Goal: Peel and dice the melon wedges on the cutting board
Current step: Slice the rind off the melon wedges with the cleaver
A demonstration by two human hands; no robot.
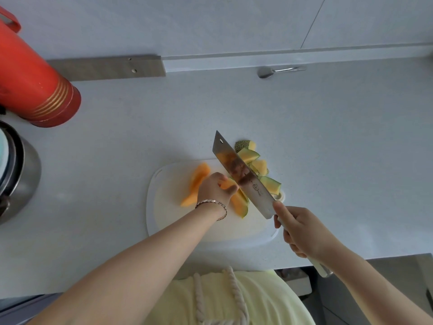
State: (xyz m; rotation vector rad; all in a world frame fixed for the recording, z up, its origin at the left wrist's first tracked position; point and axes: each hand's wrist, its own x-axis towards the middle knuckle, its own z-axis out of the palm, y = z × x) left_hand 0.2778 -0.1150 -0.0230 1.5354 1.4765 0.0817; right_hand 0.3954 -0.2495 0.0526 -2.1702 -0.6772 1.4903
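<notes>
Pale yellow garment (pixel 257 299) with a braided cord fills the bottom edge, and both bare forearms reach out from it over the white speckled counter (pixel 328 137). On the white plastic cutting board (pixel 161 207), the left hand (pixel 214 188), a thin chain bracelet (pixel 212 204) at its wrist, curls its fingers over an orange melon wedge with green rind (pixel 241 202) and pins it down. The right hand (pixel 302 228) is wrapped firmly round the pale handle of a broad steel cleaver (pixel 243 174), whose blade slants along the wedge's rind side, just beside the left fingertips.

That closeness is the main hazard: wet melon flesh is probably slippery, so if the wedge rolls or the blade skids off the curved rind, the edge could run into the holding fingers. A shallow angle might also shave away good flesh with the peel.

Two peeled orange melon slices (pixel 199 174) lie on the board to the left of the holding hand, leaving little free board for dicing on that side. A heap of green-skinned rind scraps (pixel 253 158) crowds the board's far right corner and spills onto the counter, right where the blade travels; it may catch the cleaver's tip.

Farther off, well apart from the work, stand a red thermos flask (pixel 30 83) and a steel pot (pixel 21 174) at the left, and a metal spoon (pixel 276 71) lies by the back wall.
</notes>
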